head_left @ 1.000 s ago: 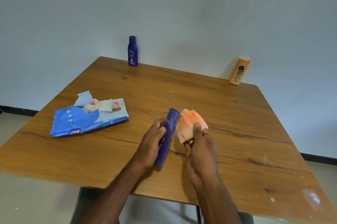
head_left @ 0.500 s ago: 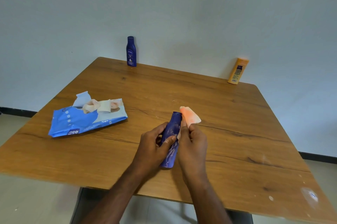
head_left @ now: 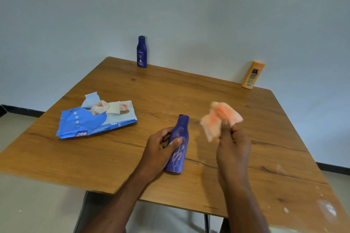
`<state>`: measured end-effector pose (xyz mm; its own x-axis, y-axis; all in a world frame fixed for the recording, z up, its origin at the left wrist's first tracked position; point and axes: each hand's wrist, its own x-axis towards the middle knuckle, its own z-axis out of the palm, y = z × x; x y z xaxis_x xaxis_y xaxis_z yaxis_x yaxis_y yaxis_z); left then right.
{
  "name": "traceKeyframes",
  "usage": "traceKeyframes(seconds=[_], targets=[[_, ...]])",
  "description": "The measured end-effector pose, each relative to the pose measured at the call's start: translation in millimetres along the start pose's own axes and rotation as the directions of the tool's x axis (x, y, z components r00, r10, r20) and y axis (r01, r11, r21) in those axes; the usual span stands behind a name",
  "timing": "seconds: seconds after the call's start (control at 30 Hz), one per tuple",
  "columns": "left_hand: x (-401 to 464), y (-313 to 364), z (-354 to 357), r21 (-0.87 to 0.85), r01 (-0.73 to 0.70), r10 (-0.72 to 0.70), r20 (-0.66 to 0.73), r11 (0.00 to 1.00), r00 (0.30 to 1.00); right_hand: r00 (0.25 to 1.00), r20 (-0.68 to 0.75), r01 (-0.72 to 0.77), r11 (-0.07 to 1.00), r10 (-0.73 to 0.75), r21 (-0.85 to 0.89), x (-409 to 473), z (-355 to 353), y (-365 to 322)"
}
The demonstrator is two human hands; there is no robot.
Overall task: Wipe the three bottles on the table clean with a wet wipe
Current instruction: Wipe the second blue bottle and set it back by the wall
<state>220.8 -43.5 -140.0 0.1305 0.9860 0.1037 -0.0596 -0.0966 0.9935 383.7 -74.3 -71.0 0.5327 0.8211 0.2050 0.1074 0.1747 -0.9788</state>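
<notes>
The left hand [head_left: 161,147] grips a purple bottle [head_left: 179,143], thumb across its smeared front; right of those fingers, apart, the right hand [head_left: 233,145] pinches an orange-stained wet wipe [head_left: 219,119]; far beyond stand a Nivea bottle [head_left: 141,51] and an orange bottle [head_left: 252,74].

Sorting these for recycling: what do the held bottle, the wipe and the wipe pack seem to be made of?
The purple bottle in the left hand looks like smooth, opaque moulded plastic with a dull sheen. The wipe pinched by the right hand looks like soft, thin nonwoven cloth: it crumples limply. The blue pack looks like glossy plastic film, creased and shiny.
</notes>
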Motion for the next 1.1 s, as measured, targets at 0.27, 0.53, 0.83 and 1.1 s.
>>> traceKeyframes(seconds=[0.27,0.53,0.83,1.1], targets=[[7.8,-0.7,-9.1,-0.249,0.2,-0.197,0.039,0.948,0.98,0.925,0.336,0.312,0.864,-0.181,-0.396,-15.9,15.8,34.1],[8.4,4.4,-8.7,-0.407,0.253,-0.258,0.044,0.878,0.965,0.77,0.622,0.47,0.784,-0.14,-0.405,-24.6,24.2,39.0],[12.4,2.5,-14.4,-0.467,0.323,-0.367,-0.003,0.823,0.93,0.716,0.691,0.499,0.766,-0.101,-0.405,-66.1,1.0,47.0],[12.8,3.3,-12.9,-0.474,0.308,-0.358,-0.017,0.825,0.934,0.788,0.539,-0.357,0.934,0.296,0.009,-57.2,-25.4,14.6]])
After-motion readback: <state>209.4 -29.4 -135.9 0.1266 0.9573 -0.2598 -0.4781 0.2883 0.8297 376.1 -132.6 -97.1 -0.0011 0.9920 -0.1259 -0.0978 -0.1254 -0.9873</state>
